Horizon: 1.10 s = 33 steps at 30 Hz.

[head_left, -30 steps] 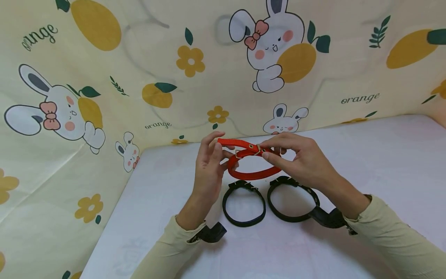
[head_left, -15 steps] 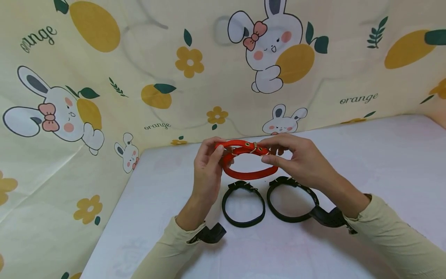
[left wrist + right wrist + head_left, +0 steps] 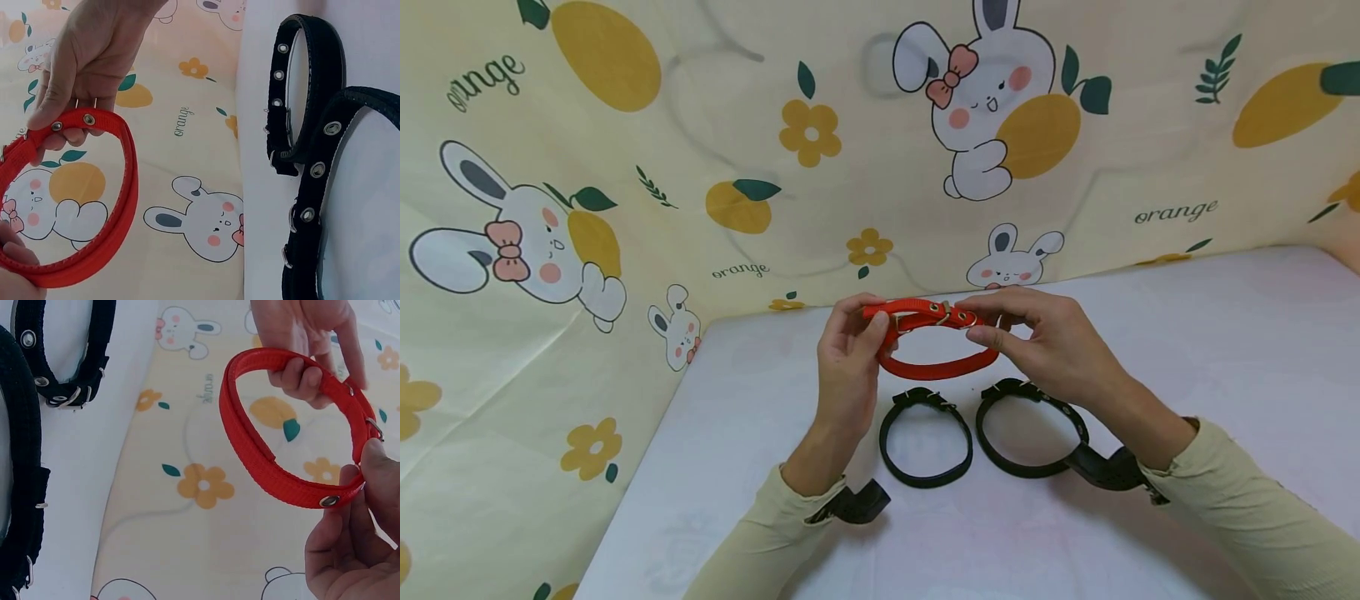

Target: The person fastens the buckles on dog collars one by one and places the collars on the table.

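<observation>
A red pet collar (image 3: 936,371) with metal eyelets and a buckle is held above the white table, formed into a loop. My left hand (image 3: 850,358) grips its left side, thumb in front and fingers behind. Near the buckle, my right hand (image 3: 1048,333) pinches the strap between thumb and fingers. The right wrist view shows the collar (image 3: 240,437) as a rounded band with an overlapping strap layer and an eyelet low on it. Below the hands lie two black collars, a smaller one (image 3: 925,482) at left and a larger one (image 3: 1026,472) at right, both buckled into rings.
The white table (image 3: 737,467) meets a cream cloth (image 3: 835,50) printed with rabbits and oranges at its back and left. Black wrist-worn pieces (image 3: 859,502) stick out from both cuffs; the right one overlaps the larger black collar's edge in the head view.
The red strap's end, sticking out straight at left a second ago, now curves in under my left fingers and thumb. The strap at the buckle has shifted slightly left. The black collars stay put.
</observation>
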Each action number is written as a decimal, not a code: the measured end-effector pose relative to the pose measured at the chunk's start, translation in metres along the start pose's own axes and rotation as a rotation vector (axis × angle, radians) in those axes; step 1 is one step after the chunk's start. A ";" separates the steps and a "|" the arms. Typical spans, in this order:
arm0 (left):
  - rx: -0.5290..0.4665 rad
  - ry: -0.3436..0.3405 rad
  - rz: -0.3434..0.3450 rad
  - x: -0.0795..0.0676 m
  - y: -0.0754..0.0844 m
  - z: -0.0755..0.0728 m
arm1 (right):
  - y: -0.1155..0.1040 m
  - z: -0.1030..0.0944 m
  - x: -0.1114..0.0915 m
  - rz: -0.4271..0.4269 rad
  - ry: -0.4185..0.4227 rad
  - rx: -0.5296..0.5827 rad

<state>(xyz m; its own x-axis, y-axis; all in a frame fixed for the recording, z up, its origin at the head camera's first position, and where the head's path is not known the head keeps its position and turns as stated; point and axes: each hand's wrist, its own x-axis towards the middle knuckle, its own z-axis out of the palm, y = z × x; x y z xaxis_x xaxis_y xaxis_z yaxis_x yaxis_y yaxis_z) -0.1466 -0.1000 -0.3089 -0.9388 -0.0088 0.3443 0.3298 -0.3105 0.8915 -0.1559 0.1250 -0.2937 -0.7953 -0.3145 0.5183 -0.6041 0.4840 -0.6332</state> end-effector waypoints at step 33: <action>0.264 -0.015 -0.178 0.001 0.001 -0.004 | 0.002 -0.009 0.002 0.071 -0.014 0.007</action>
<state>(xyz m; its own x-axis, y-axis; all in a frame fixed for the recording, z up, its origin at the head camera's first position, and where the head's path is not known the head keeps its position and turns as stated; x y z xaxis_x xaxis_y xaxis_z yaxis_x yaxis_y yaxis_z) -0.1474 -0.1041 -0.3088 -0.9832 0.0379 0.1787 0.1768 -0.0487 0.9830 -0.1583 0.1325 -0.2882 -0.8365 -0.2915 0.4639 -0.5467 0.4996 -0.6719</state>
